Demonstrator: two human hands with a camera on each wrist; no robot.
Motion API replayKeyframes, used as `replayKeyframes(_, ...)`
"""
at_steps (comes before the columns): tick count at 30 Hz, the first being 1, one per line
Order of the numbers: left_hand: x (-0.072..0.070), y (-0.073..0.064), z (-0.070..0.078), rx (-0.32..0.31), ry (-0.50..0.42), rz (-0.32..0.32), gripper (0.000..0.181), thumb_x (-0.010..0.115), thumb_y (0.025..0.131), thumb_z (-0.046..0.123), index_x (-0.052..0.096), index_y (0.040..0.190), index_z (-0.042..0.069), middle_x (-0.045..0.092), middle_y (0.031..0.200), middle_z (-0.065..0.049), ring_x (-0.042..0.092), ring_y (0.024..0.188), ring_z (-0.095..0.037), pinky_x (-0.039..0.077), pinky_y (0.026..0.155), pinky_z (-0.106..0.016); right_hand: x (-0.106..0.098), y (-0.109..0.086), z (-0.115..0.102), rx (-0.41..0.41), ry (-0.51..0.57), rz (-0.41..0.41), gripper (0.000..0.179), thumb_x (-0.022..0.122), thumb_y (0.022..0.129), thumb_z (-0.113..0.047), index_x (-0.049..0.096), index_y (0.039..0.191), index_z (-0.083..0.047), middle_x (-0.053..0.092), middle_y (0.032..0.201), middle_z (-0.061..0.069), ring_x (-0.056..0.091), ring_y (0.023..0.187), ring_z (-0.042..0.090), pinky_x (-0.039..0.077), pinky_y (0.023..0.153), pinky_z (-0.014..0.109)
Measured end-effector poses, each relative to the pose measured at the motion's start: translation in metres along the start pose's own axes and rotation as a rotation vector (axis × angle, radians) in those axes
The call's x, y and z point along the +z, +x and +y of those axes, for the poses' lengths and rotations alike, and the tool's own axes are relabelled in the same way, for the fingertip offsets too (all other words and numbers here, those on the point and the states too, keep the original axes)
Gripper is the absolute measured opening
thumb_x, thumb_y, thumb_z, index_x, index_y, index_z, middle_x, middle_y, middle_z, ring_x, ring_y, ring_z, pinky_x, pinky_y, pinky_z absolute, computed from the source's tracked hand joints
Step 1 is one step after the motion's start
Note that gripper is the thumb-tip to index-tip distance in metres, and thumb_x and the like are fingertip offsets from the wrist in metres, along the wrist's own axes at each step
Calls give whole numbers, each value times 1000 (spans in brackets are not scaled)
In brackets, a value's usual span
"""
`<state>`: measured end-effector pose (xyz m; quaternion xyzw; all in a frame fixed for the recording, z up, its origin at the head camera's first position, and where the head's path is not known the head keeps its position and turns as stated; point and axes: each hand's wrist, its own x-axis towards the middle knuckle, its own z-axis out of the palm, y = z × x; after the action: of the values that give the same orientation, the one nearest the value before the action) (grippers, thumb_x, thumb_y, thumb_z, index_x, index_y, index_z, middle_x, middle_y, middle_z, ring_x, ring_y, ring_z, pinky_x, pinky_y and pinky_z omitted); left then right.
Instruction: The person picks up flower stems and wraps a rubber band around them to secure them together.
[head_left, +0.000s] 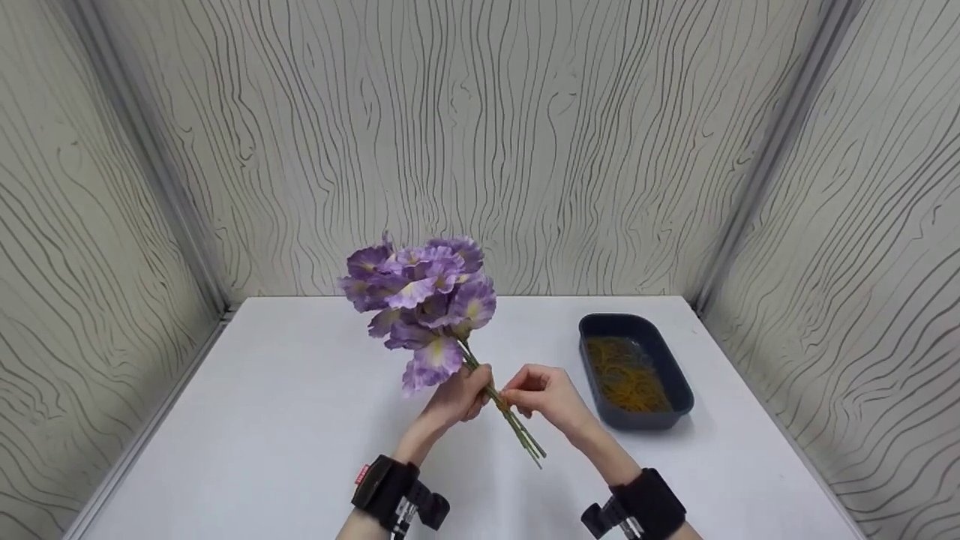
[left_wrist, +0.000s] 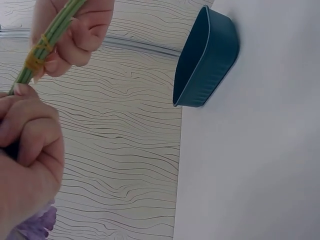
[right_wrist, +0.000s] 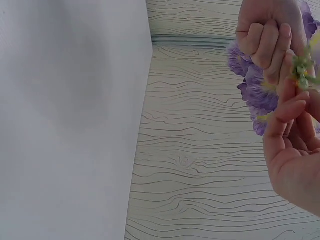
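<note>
A bunch of purple artificial flowers (head_left: 420, 292) leans up and left above the white table. My left hand (head_left: 459, 394) grips its green stems (head_left: 525, 436) below the blossoms. Just under that grip, a yellow-orange rubber band (left_wrist: 36, 61) is wound several times around the stems. My right hand (head_left: 551, 394) has its thumb and forefinger pinched together at the band, close beside the left hand. In the right wrist view the stem ends are blurred and the fingertips partly cover the band. Below the hands, the cut ends of the stems point down to the right.
A dark blue-grey container (head_left: 681, 375) stands on the table (head_left: 285, 420) to the right of my right hand, with many rubber bands (head_left: 630, 379) inside. Wood-grain patterned panels (head_left: 480, 150) enclose the table at the back and both sides.
</note>
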<state>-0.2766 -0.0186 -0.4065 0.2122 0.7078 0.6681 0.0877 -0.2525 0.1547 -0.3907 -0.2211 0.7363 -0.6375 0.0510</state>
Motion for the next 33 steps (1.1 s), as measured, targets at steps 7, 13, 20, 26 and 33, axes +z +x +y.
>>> replayKeyframes(7,-2,9,-13,-14,131,16,37,41,86,8,47,50,6,33,39,4,25,30,-5,20,30,-21,-11,2,17,18,-24,-130,14,57,87,-1,64,95,9,63,82,17,56,66,19,48,61,26)
replayKeyframes(13,1,12,-9,-17,216,74,32,43,83,4,45,51,4,36,42,4,25,32,0,19,33,-20,-16,1,25,17,-69,-241,24,52,91,-3,59,111,7,62,97,17,57,81,25,47,65,26)
replayKeyframes(20,2,20,-21,-11,244,104,29,46,79,3,40,51,12,34,42,5,25,33,-4,20,33,-21,-5,-6,2,-8,-132,-246,26,55,89,-2,55,109,14,60,98,22,59,85,32,49,72,35)
replayKeyframes(26,5,22,-21,18,291,112,29,47,78,3,42,50,11,34,41,6,26,32,-3,21,33,-21,2,-5,6,38,-93,-159,23,62,82,3,57,102,12,60,89,21,61,79,35,50,67,37)
replayKeyframes(33,8,28,-23,128,344,169,28,49,78,0,38,55,12,34,47,7,31,41,-5,26,41,-22,8,-6,9,46,-95,-89,23,63,81,4,56,101,11,61,87,20,61,77,35,51,63,39)
